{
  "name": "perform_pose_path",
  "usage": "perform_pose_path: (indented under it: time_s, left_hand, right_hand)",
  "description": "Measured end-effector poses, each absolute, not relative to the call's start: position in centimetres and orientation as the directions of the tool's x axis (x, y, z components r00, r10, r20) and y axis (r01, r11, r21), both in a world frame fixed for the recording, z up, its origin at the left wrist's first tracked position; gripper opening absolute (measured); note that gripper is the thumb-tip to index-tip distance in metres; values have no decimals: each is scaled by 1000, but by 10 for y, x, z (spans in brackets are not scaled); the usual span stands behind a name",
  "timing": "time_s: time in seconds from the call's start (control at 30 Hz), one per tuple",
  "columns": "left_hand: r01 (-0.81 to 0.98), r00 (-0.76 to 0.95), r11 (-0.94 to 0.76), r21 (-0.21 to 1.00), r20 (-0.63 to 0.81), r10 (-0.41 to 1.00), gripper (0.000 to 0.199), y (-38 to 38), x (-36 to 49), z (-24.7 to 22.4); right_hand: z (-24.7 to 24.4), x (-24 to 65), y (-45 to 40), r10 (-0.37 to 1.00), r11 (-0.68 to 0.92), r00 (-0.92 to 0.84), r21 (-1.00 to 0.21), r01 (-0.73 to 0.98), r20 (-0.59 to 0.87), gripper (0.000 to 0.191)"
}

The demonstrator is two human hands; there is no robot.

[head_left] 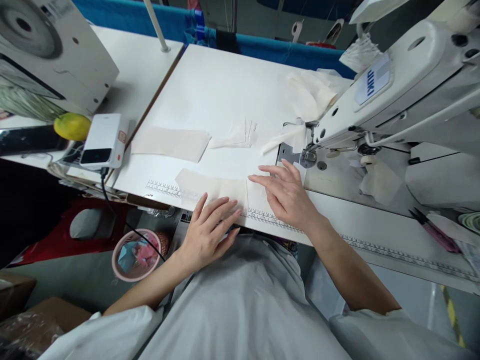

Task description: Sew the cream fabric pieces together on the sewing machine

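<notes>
My left hand (212,232) rests at the table's front edge, fingers stretched out over the lower part of a pale cut fabric piece (213,189). Right of it, my right hand (287,195) hovers or lies over the table just in front of the sewing machine's needle plate (285,152), its fingers spread and pointing left. Neither hand grips anything that I can see. Behind the hands lie a second pale fabric piece (170,143) and a small fanned stack of pale pieces (234,137). A narrow pale strip (287,137) lies by the presser foot (309,156).
The white sewing machine (397,75) fills the right side. Crumpled pale fabric (309,95) lies behind its needle. Thread snips (437,232) are at the right. On the left stand a white power bank (105,140) with a cable and a yellow lemon-like object (72,126). A pink basket (135,255) holds scraps below.
</notes>
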State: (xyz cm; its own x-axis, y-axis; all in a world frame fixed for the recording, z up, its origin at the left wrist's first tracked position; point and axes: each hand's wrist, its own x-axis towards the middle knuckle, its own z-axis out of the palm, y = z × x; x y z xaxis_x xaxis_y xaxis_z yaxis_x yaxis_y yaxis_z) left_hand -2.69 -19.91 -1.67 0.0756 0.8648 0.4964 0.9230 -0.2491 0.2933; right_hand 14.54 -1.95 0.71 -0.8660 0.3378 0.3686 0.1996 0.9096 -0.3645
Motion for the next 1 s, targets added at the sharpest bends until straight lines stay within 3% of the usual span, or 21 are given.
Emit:
perform_pose_path:
  time_s: [0.33,0.73,1.0]
  left_hand:
    - [918,32,-215,334,477,878,45,-207,-19,-19]
    - [930,67,-215,298,438,896,46,-199,-22,-27]
    - [928,92,-264,263,526,846,38,-199,-28,-37]
  right_hand:
    - [6,144,-22,298,918,-888,-362,165,351,46]
    - [5,146,-15,299,929,-838,-338,148,457,40]
    - [11,148,-15,334,914,-819,-372,160,467,39]
